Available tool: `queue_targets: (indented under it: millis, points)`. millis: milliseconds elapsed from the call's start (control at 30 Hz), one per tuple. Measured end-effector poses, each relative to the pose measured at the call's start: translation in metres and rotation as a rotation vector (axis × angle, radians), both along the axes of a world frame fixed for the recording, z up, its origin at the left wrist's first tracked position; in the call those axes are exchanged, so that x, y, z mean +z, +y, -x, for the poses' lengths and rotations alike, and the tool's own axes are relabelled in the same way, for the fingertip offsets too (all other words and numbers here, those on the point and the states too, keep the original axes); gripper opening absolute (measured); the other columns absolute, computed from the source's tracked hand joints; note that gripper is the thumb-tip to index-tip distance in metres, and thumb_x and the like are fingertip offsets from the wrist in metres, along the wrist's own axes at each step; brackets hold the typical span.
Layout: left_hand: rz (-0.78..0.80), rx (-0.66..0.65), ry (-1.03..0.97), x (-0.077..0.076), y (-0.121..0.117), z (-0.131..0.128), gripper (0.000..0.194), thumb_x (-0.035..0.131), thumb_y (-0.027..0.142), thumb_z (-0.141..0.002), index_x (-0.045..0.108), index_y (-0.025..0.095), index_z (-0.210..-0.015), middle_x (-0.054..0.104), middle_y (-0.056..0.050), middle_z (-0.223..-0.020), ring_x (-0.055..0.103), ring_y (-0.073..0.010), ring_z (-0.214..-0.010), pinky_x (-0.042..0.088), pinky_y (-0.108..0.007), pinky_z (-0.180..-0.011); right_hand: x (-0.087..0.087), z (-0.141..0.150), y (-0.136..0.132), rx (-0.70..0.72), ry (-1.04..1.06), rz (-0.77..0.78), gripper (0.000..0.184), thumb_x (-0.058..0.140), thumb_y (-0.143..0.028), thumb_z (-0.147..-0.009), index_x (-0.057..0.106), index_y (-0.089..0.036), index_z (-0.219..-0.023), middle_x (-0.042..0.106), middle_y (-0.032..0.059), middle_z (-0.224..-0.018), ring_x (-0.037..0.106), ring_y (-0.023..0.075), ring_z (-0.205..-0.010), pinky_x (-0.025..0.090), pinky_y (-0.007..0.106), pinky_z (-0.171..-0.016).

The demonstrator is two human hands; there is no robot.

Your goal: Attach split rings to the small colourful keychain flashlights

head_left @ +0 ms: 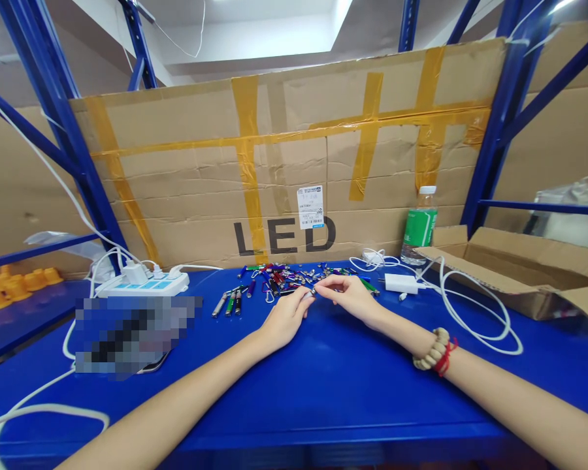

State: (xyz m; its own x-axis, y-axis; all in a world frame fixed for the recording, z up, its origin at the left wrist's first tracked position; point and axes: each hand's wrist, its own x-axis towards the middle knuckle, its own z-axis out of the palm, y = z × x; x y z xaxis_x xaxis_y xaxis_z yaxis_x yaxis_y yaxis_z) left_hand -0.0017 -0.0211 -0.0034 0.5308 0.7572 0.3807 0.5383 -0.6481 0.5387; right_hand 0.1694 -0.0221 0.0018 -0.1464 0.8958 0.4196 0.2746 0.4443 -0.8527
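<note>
My left hand (284, 320) is closed around a small silver metal tube (310, 294) with a dark end, held just above the blue table. With thumb and forefinger pinched, my right hand (353, 299) meets the dark end of that tube; the fingers hide whatever small part is between them. Behind both hands lies a loose pile of small coloured metal tubes and clips (279, 277) in red, blue, green and silver. Left of the pile, three finished-looking tubes (230, 303), silver, green and black, lie side by side.
On the left a white power strip (164, 285) with plugs stands behind a blurred-out item (132, 336). A white charger (400, 283), looped white cable (500, 336), green-labelled bottle (420, 225) and open cardboard box (534, 261) are at right. Cardboard (196, 196) walls the back.
</note>
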Motion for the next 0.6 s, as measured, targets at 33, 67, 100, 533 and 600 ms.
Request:
queue_targets:
  millis: [33,67,100,533,600]
  points:
    - [-0.004,-0.012,-0.007,-0.0002,0.0003,0.0001,0.027,0.028,0.035,-0.088,0.048,0.019,-0.079,0.052,0.004,-0.062,0.050,-0.0099,-0.060,0.038,-0.020,-0.062,0.0000,-0.0001,-0.0003,0.007,-0.011,0.003,0.028,0.062,-0.039,-0.067,0.067,-0.014,-0.078,0.066,0.0058,-0.079,0.058,0.0139,-0.068,0.044,0.023,-0.053]
    - [-0.008,-0.022,-0.010,-0.0003,0.0004,0.0002,0.027,0.028,0.035,-0.088,0.048,0.019,-0.078,0.051,0.004,-0.062,0.050,-0.0097,-0.060,0.037,-0.020,-0.061,0.0001,-0.0003,-0.0006,0.014,-0.019,0.010,0.028,0.062,-0.039,-0.067,0.067,-0.014,-0.078,0.066,0.0056,-0.079,0.058,0.0137,-0.068,0.044,0.023,-0.054]
    - [-0.011,-0.031,-0.012,-0.0002,0.0004,0.0004,0.027,0.028,0.034,-0.088,0.047,0.019,-0.078,0.051,0.004,-0.062,0.049,-0.0095,-0.060,0.037,-0.019,-0.061,0.0003,-0.0004,-0.0009,0.019,-0.023,0.016,0.028,0.062,-0.038,-0.067,0.067,-0.014,-0.078,0.066,0.0052,-0.078,0.058,0.0135,-0.067,0.044,0.023,-0.054]
    - [0.020,-0.067,-0.049,0.0013,-0.0022,0.0010,0.028,0.028,0.032,-0.088,0.050,0.019,-0.099,0.049,0.004,-0.061,0.047,-0.0095,-0.057,0.037,-0.020,-0.059,0.0024,-0.0048,-0.0031,0.036,-0.190,-0.219,0.020,0.062,-0.035,-0.071,0.067,-0.016,-0.072,0.065,0.0031,-0.072,0.056,0.0126,-0.066,0.044,0.025,-0.063]
    - [0.010,-0.053,-0.053,0.0019,-0.0018,0.0006,0.028,0.028,0.032,-0.088,0.051,0.018,-0.099,0.054,0.002,-0.067,0.049,-0.0103,-0.062,0.038,-0.020,-0.062,0.0051,-0.0072,-0.0041,0.020,-0.246,-0.283,0.021,0.062,-0.035,-0.071,0.068,-0.017,-0.080,0.064,0.0036,-0.075,0.054,0.0120,-0.065,0.044,0.025,-0.060]
